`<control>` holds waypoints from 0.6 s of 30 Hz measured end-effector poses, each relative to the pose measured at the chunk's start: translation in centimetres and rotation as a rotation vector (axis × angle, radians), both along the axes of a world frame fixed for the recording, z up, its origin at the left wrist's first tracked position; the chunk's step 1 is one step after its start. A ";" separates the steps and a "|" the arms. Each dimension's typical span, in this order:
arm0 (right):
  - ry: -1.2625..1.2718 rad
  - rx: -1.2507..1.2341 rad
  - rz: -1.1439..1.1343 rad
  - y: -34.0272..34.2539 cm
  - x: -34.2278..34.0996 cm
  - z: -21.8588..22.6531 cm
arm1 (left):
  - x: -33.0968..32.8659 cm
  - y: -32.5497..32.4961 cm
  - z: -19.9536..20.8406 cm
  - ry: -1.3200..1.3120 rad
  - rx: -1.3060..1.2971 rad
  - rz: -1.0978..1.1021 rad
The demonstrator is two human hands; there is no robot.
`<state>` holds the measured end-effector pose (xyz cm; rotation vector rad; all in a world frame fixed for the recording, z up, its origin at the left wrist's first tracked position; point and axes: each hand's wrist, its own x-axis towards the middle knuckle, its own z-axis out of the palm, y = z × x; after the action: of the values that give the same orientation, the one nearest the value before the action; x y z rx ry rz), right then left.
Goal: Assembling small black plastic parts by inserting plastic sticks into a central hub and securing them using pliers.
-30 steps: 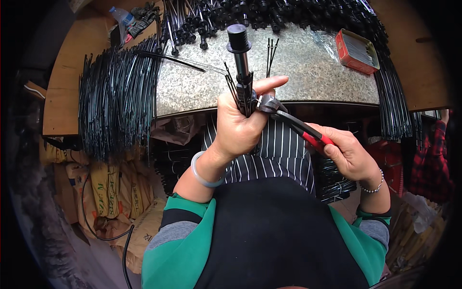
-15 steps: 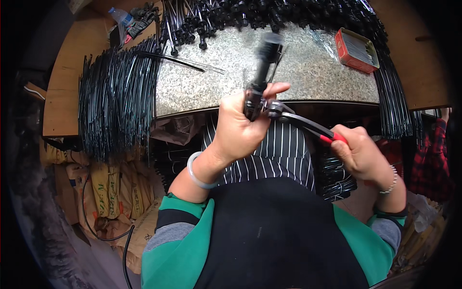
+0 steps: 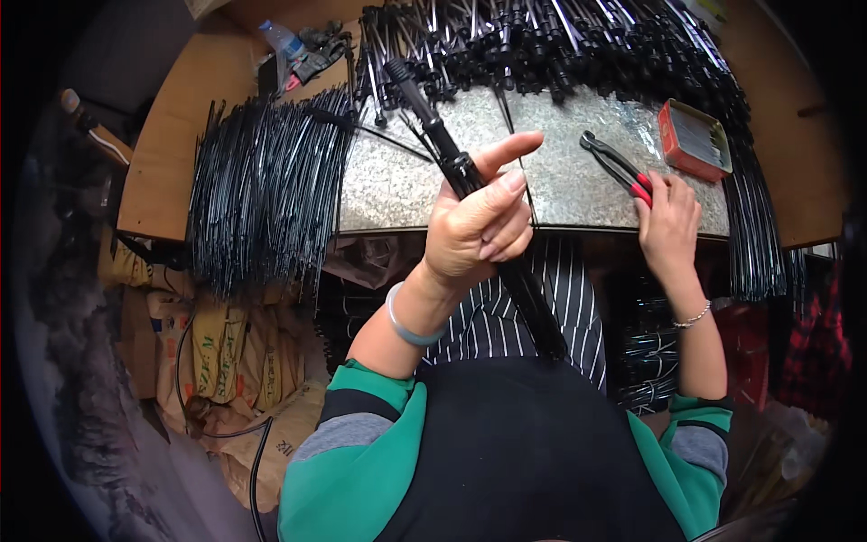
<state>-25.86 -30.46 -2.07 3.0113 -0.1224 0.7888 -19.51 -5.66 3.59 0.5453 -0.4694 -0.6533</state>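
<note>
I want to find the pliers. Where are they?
The red-handled pliers lie on the speckled table top, right side, under the right hand, beside the red tin.

We cannot see the middle of the black rod assembly (image 3: 470,181) behind our left hand (image 3: 474,230); our right hand (image 3: 670,226) covers the pliers (image 3: 614,165)' red handles.

Even daylight, soft shadows — sharp centre, fisheye bend, dark rim.

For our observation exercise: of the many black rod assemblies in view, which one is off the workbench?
The black rod assembly gripped in the left hand, slanting down toward the person's lap; the others lie piled along the workbench.
</note>
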 end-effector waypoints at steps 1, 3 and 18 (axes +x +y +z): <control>-0.004 0.122 0.035 0.7 -0.5 0.4 | -0.2 -0.2 -0.1 0.033 0.003 0.018; 0.061 0.516 0.431 3.6 -1.5 1.0 | -0.5 -0.5 -0.4 0.083 -0.041 0.055; -0.533 2.209 0.343 0.5 -5.2 1.8 | -0.8 0.8 -2.8 -0.443 0.598 0.736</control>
<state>-31.10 -30.00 -0.23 4.0991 -1.2488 3.1447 -20.34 -4.87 0.79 1.3646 -0.4374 0.0648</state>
